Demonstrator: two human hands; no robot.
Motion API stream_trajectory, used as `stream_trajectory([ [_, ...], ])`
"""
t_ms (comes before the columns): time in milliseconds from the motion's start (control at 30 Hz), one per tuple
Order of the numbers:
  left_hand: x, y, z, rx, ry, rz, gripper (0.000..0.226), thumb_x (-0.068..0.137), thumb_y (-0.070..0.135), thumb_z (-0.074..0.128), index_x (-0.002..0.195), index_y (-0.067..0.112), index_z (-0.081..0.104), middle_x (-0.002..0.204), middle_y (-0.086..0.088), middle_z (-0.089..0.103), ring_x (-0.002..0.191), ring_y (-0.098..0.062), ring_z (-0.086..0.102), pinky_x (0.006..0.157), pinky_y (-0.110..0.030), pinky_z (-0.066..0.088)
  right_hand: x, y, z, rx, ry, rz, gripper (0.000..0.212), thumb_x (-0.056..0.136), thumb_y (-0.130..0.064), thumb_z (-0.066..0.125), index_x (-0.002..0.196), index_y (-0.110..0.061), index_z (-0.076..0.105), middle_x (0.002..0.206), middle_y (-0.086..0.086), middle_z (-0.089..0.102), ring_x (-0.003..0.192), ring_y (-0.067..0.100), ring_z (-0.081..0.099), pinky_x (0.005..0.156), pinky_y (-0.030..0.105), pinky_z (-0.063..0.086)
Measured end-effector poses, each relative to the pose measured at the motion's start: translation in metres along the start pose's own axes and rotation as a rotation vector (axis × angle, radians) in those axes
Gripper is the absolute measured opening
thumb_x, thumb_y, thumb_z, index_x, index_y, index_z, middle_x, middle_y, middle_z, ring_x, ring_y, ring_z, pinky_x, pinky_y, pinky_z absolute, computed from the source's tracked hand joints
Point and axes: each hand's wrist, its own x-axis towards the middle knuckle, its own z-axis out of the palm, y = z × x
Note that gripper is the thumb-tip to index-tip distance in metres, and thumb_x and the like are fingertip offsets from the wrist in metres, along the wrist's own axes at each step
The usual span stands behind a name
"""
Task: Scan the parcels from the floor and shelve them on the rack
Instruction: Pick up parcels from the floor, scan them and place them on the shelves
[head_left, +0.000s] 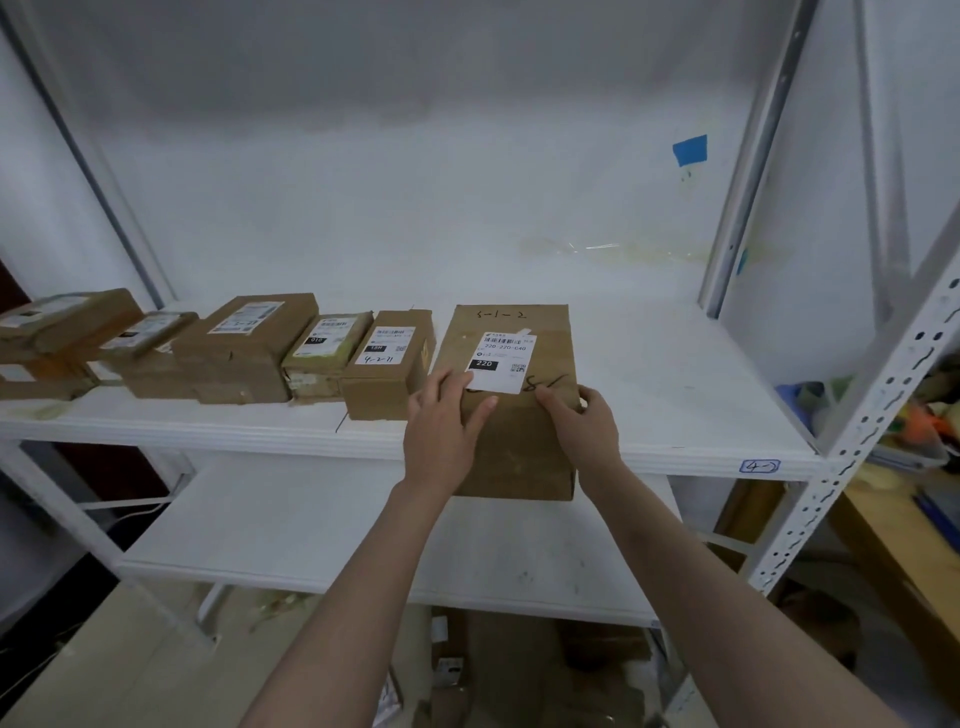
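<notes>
A large brown cardboard parcel (519, 447) with a white shipping label lies on the white rack shelf (701, 395), its front end hanging over the shelf's front edge. My left hand (441, 426) lies flat on the parcel's near left corner, fingers straight over the top. My right hand (584, 423) holds the near right top edge, fingers curled over it. To its left, several smaller labelled parcels (387, 358) stand in a row along the same shelf.
A lower white shelf (311, 525) sits beneath. More cardboard parcels (467, 670) lie on the floor under it. The rack's perforated upright (852, 457) rises at the right, with a cluttered wooden table (904, 545) beyond. Blue tape (690, 149) marks the back wall.
</notes>
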Motion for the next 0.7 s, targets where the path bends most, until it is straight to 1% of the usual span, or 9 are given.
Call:
stream_trajectory([
  [33,0.003,-0.002,0.001,0.015,0.001,-0.001,0.051,0.099,0.053,0.048,0.141,0.024,0.05,0.154,0.002,0.037,0.135,-0.027,0.036,0.095,-0.038,0.046,0.003,0.001,0.003,-0.02,0.01,-0.027,0.072,0.086,-0.053,0.068,0.144,-0.017,0.044,0.135,0.004,0.057,0.12,0.025,0.055,0.1,0.042,0.047],
  [100,0.009,-0.003,0.002,0.064,0.012,0.005,0.051,0.1,0.053,0.047,0.142,0.024,0.05,0.154,0.003,0.038,0.133,-0.028,0.038,0.096,-0.037,0.045,0.008,0.001,0.008,-0.063,0.038,-0.077,0.068,0.088,-0.053,0.065,0.143,-0.019,0.044,0.134,0.004,0.058,0.119,0.025,0.056,0.097,0.042,0.048],
  [167,0.015,-0.004,0.003,0.133,0.018,0.005,0.052,0.1,0.054,0.044,0.143,0.024,0.05,0.154,0.003,0.039,0.133,-0.029,0.038,0.098,-0.037,0.042,0.012,0.0,0.015,-0.121,0.077,-0.121,0.066,0.089,-0.054,0.063,0.143,-0.023,0.042,0.132,0.005,0.059,0.117,0.027,0.057,0.094,0.041,0.048],
  [267,0.026,-0.01,0.005,0.22,0.017,0.008,0.052,0.101,0.055,0.041,0.143,0.024,0.05,0.154,0.003,0.041,0.132,-0.031,0.039,0.102,-0.039,0.039,0.016,-0.004,0.025,-0.216,0.12,-0.196,0.057,0.094,-0.05,0.058,0.144,-0.029,0.038,0.13,0.005,0.056,0.116,0.028,0.056,0.089,0.04,0.045],
  [367,0.037,-0.018,0.006,0.262,0.011,0.009,0.053,0.101,0.056,0.038,0.141,0.023,0.051,0.151,0.003,0.045,0.127,-0.033,0.042,0.101,-0.041,0.039,0.022,-0.011,0.035,-0.294,0.105,-0.232,0.047,0.098,-0.046,0.053,0.14,-0.029,0.044,0.131,0.007,0.054,0.115,0.029,0.055,0.085,0.037,0.041],
  [533,0.06,-0.024,0.003,0.321,-0.007,0.017,0.052,0.103,0.054,0.036,0.14,0.021,0.051,0.148,-0.001,0.047,0.119,-0.034,0.047,0.096,-0.042,0.041,0.045,-0.018,0.041,-0.392,0.062,-0.27,0.048,0.097,-0.051,0.052,0.14,-0.03,0.047,0.131,0.003,0.059,0.119,0.027,0.054,0.086,0.039,0.043],
  [633,0.073,-0.026,0.002,0.348,-0.027,0.015,0.051,0.104,0.053,0.035,0.14,0.021,0.051,0.147,-0.002,0.048,0.121,-0.034,0.046,0.097,-0.042,0.042,0.056,-0.022,0.045,-0.426,0.043,-0.272,0.048,0.097,-0.052,0.051,0.14,-0.03,0.046,0.132,0.001,0.059,0.119,0.027,0.053,0.082,0.035,0.041],
  [700,0.08,-0.029,0.003,0.361,-0.023,0.017,0.049,0.104,0.052,0.035,0.138,0.021,0.051,0.145,-0.003,0.048,0.122,-0.034,0.044,0.097,-0.042,0.042,0.063,-0.025,0.052,-0.423,0.036,-0.264,0.049,0.098,-0.05,0.051,0.141,-0.029,0.045,0.133,0.001,0.058,0.12,0.027,0.053,0.083,0.035,0.041],
])
